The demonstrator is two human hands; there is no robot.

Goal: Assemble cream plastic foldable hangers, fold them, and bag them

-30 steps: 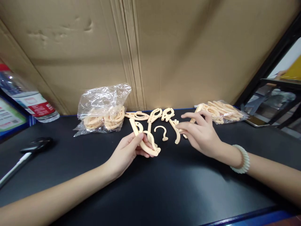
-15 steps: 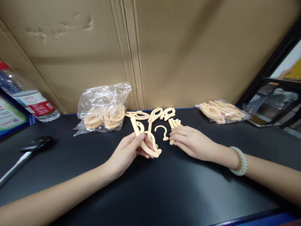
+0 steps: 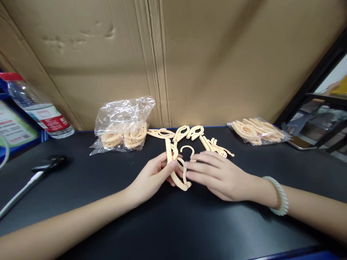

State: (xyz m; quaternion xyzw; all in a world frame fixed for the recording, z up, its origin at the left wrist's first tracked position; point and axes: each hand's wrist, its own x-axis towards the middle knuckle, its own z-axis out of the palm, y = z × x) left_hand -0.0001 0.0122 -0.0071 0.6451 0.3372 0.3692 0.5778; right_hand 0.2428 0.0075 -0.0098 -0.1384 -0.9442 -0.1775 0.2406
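Observation:
My left hand [image 3: 158, 171] is closed around cream plastic folding hanger parts [image 3: 176, 177], one arm pointing up and a curved piece bowing to the right. My right hand [image 3: 217, 173] comes in from the right with its fingers stretched out, the tips close to the held parts; whether they touch cannot be made out. Between the hands a loose hanger hook [image 3: 188, 148] lies on the table, partly behind my right fingertips. Just beyond my right hand is a small pile of hanger arms [image 3: 214, 144].
Folded hangers [image 3: 181, 133] lie along the cardboard wall [image 3: 217, 65]. Bagged hangers sit at left [image 3: 121, 135] and right [image 3: 257, 130]. A bottle [image 3: 48, 115] and a black device with a white cable [image 3: 48, 163] are at the left, a black rack [image 3: 322, 119] at the right.
My right hand has left the pile of hanger arms and moved left toward the parts in my left hand. The pile now lies more spread out. The view has shifted slightly.

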